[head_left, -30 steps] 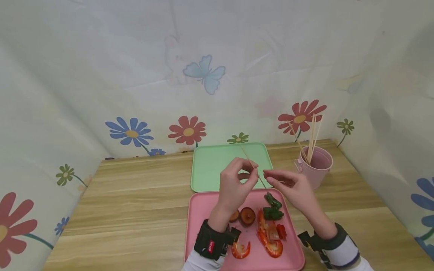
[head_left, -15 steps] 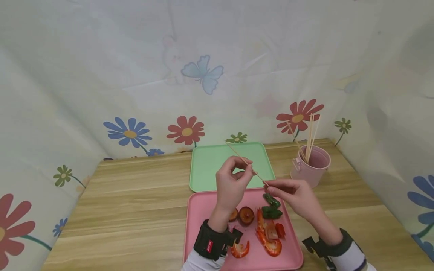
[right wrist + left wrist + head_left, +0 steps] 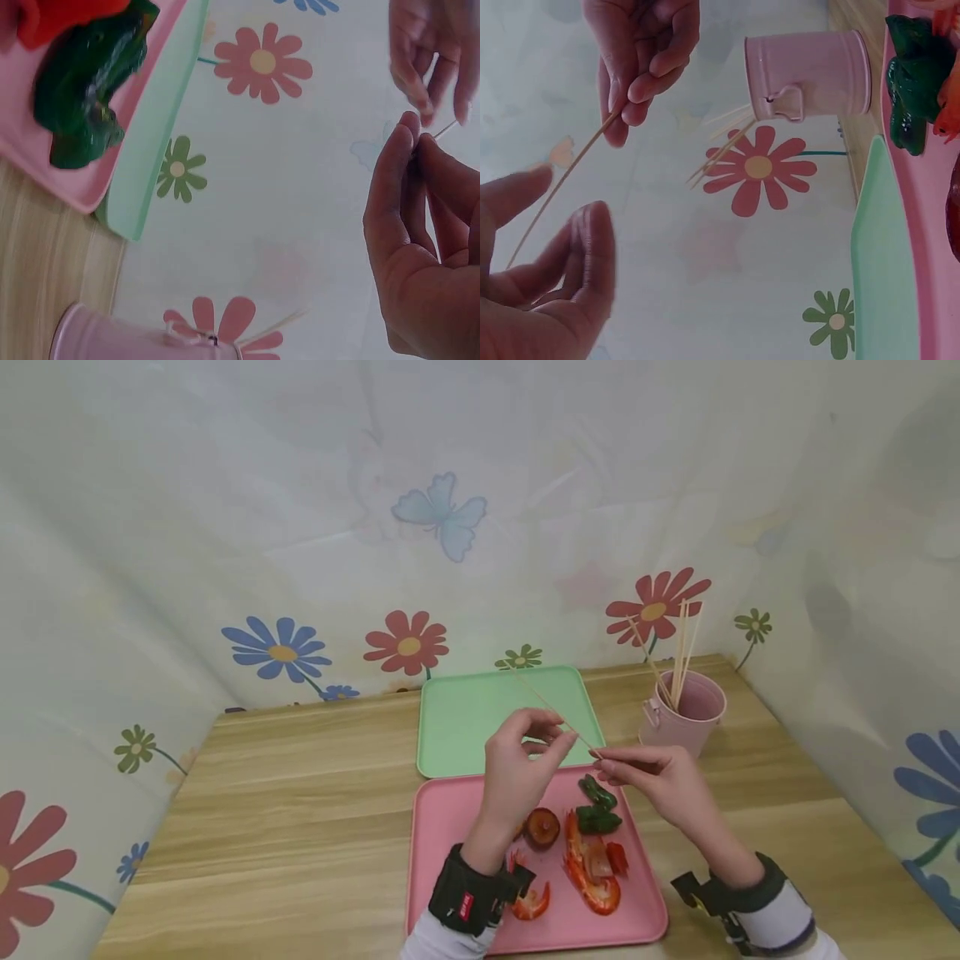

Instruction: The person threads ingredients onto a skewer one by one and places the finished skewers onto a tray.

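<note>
My right hand [image 3: 656,777] pinches the lower end of a thin bamboo skewer [image 3: 574,166] between thumb and fingertips. The skewer slants up and to the left, above the trays. My left hand [image 3: 521,768] is around its middle; in the left wrist view the thumb and fingers of the left hand [image 3: 562,277] stand apart, with the skewer passing between them. Below the hands, a pink tray [image 3: 442,852] carries a mushroom slice [image 3: 542,828], green peppers [image 3: 597,818], shrimp [image 3: 600,893] and a red piece [image 3: 617,858]. Part of the tray is hidden behind my left arm.
Behind the pink tray lies a green tray [image 3: 457,727]. A pink bucket [image 3: 678,731] holding several bamboo skewers [image 3: 681,652] stands at the right on the wooden table [image 3: 285,818]. A flowered cloth [image 3: 300,527] forms walls around the table.
My right hand has come onto the skewer's lower end and pinches it. The skewer has tilted further left, and my left hand's fingers have parted from it.
</note>
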The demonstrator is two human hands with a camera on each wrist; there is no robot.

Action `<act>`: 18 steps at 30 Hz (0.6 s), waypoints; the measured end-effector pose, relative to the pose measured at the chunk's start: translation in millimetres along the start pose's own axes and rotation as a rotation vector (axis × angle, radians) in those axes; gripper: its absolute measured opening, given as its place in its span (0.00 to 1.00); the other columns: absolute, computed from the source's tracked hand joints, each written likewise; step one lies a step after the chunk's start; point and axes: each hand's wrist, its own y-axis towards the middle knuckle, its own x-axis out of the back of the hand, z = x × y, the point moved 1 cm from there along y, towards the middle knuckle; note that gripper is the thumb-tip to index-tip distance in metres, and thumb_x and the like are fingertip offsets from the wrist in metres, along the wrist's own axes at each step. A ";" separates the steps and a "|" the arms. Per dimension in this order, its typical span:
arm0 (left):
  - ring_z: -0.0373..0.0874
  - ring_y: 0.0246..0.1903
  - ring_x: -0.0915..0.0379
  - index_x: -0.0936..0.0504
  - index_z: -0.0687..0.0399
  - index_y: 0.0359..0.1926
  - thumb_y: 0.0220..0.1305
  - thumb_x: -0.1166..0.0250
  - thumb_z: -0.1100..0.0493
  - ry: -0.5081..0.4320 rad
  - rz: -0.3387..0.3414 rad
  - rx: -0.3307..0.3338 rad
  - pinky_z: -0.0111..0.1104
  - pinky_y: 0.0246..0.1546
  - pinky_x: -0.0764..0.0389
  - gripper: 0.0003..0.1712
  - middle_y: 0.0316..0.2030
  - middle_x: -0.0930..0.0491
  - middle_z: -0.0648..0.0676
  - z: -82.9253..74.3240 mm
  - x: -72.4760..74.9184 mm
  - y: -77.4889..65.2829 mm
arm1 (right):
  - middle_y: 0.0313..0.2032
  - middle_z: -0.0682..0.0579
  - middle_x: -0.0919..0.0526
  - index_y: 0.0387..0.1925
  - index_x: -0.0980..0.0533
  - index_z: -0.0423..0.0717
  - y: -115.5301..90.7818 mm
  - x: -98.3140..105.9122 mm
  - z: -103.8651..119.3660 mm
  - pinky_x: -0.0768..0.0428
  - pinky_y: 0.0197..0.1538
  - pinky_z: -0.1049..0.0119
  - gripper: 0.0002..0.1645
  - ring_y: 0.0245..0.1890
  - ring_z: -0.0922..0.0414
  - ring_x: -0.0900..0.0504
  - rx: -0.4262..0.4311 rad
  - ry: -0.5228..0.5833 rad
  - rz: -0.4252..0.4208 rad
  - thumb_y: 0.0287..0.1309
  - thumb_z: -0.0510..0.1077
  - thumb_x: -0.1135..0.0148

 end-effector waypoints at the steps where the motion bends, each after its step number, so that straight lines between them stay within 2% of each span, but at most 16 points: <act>1: 0.38 0.33 0.23 0.20 0.55 0.42 0.59 0.32 0.54 0.073 0.049 0.037 0.27 0.35 0.19 0.13 0.36 0.21 0.54 0.5 -1.4 -1.2 | 0.37 0.47 0.13 0.45 0.20 0.31 0.3 2.7 -0.6 0.16 0.37 0.66 0.13 0.35 0.65 0.14 0.000 0.003 -0.011 0.60 0.35 0.40; 4: 0.34 0.32 0.26 0.19 0.53 0.42 0.56 0.30 0.53 0.271 0.231 0.116 0.22 0.34 0.22 0.15 0.34 0.23 0.51 0.2 -7.3 -5.0 | 0.37 0.55 0.13 0.44 0.20 0.29 -0.6 11.0 -1.4 0.17 0.37 0.68 0.13 0.35 0.66 0.15 -0.009 0.006 -0.042 0.59 0.34 0.40; 8: 0.34 0.31 0.28 0.18 0.52 0.40 0.53 0.28 0.54 0.479 0.422 0.125 0.19 0.31 0.27 0.15 0.32 0.25 0.47 -1.6 -19.2 -9.7 | 0.37 0.64 0.14 0.46 0.21 0.28 -3.8 20.8 -0.6 0.17 0.38 0.70 0.15 0.36 0.67 0.15 -0.044 -0.004 -0.067 0.60 0.35 0.40; 12: 0.32 0.31 0.30 0.18 0.49 0.36 0.49 0.25 0.53 0.632 0.526 0.082 0.18 0.30 0.30 0.14 0.31 0.25 0.45 -0.5 -31.4 -16.5 | 0.38 0.64 0.14 0.48 0.22 0.29 -7.9 28.9 -1.4 0.18 0.38 0.72 0.16 0.36 0.68 0.15 -0.075 -0.026 -0.085 0.61 0.37 0.40; 18: 0.33 0.29 0.32 0.16 0.47 0.28 0.48 0.25 0.53 0.828 0.614 -0.018 0.20 0.30 0.30 0.08 0.26 0.25 0.43 5.6 -44.0 -29.7 | 0.37 0.68 0.15 0.48 0.22 0.28 -13.7 41.2 -6.2 0.18 0.38 0.72 0.17 0.36 0.68 0.15 -0.108 -0.076 -0.118 0.61 0.36 0.40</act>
